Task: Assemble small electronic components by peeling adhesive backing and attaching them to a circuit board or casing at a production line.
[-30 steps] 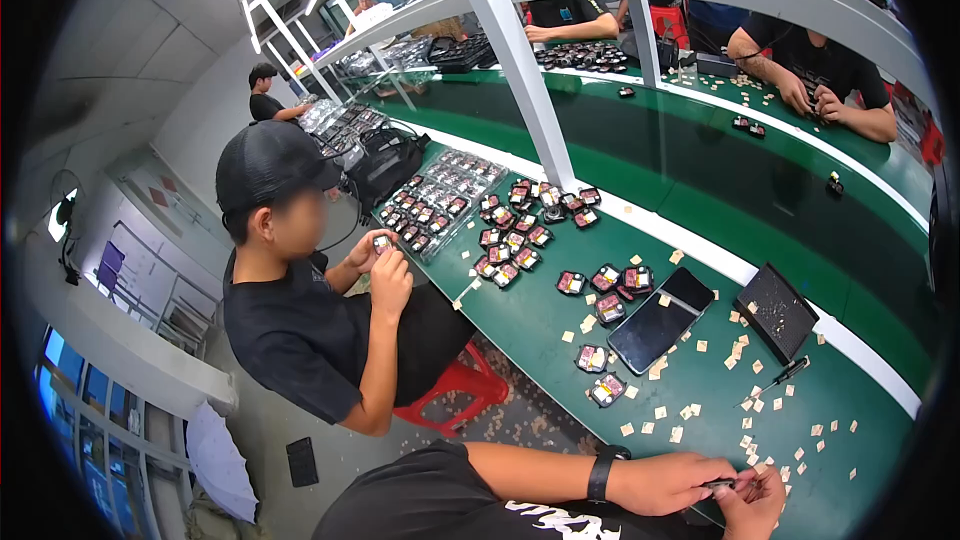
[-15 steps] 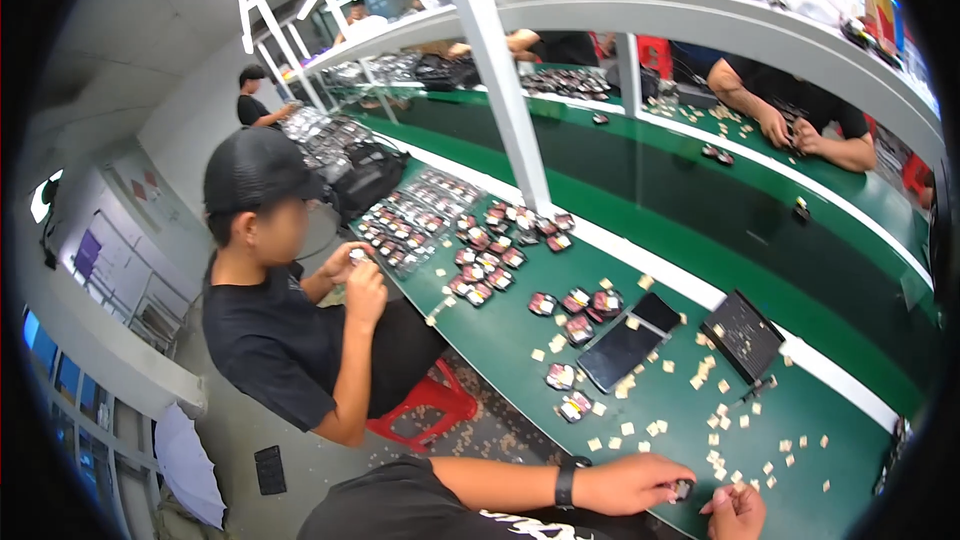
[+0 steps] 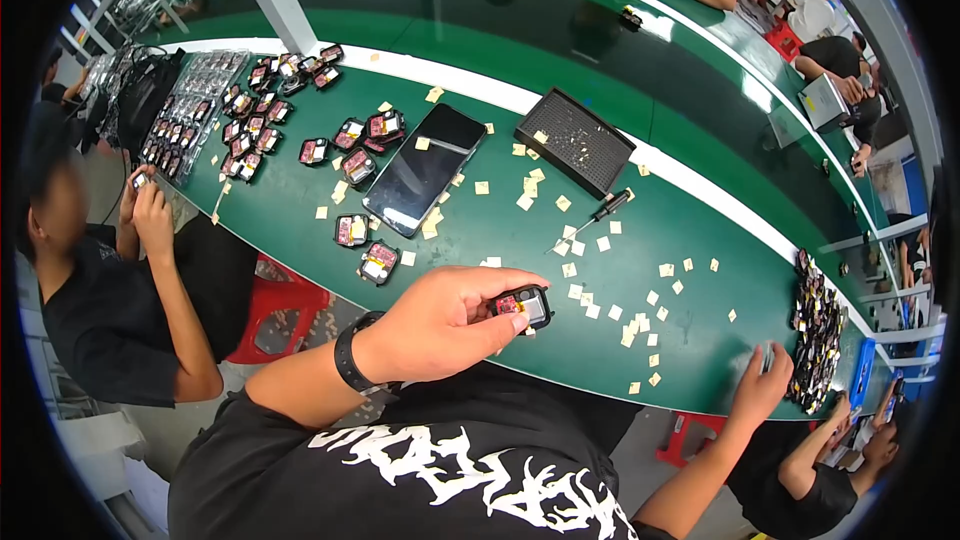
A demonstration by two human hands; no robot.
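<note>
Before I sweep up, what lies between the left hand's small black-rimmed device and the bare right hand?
Small, square cream pieces lie scattered on the green tabletop between the device and right hand, in the head view.

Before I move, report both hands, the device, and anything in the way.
Left hand gripping black device. Right hand beside device pile, grip unclear. Pale squares scattered between the hands.

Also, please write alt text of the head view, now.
The left hand holds a small black-rimmed electronic module over a green worktable; the right hand is beside a pile of dark parts. Pale squares, a screwdriver and a black tray lie on the table.
</note>
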